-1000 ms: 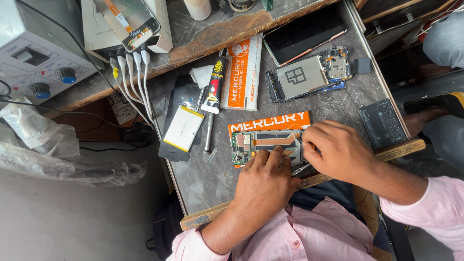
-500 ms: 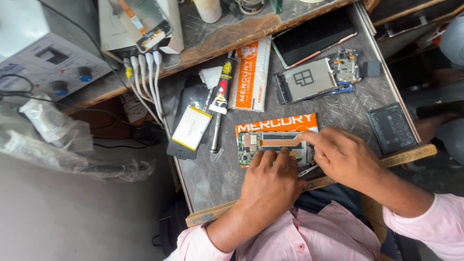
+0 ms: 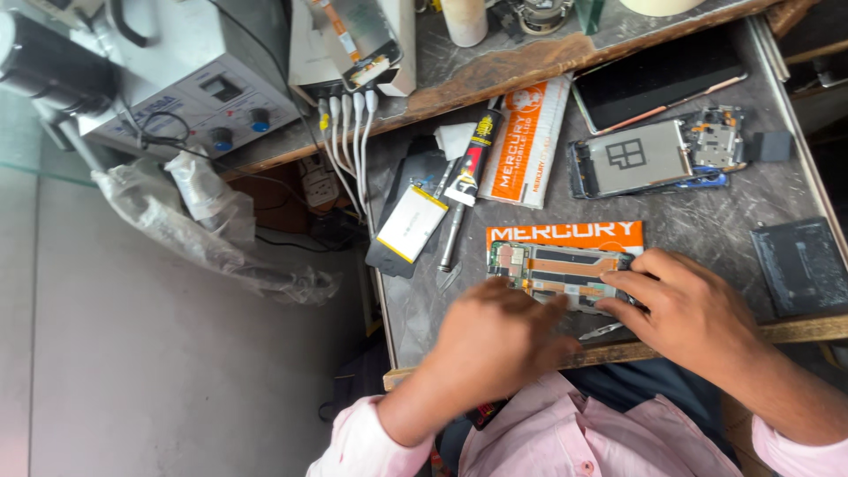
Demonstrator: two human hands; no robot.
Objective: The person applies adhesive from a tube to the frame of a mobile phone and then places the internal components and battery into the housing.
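An opened phone (image 3: 556, 268) with its green circuit board bare lies on the grey worktop (image 3: 707, 225), partly over an orange box (image 3: 565, 235). My left hand (image 3: 499, 340) rests fingers-down at the phone's near edge. My right hand (image 3: 685, 309) presses on the phone's right end, fingers curled over it. Metal tweezers (image 3: 602, 331) lie on the worktop just below my right hand. Whether either hand pinches a small part is hidden by the fingers.
A second dismantled phone (image 3: 645, 157), a dark phone panel (image 3: 658, 78), a glue tube (image 3: 473, 159), a screwdriver (image 3: 449, 243) and a flat battery (image 3: 411, 223) lie further back. A dark screen panel (image 3: 802, 265) sits at right. White cables (image 3: 346, 132) and a power supply unit (image 3: 190, 84) stand at left.
The view has shifted, so the bench sits further right in frame. My left hand has slid slightly left along the phone's near edge. My right hand stays on the phone's right end.
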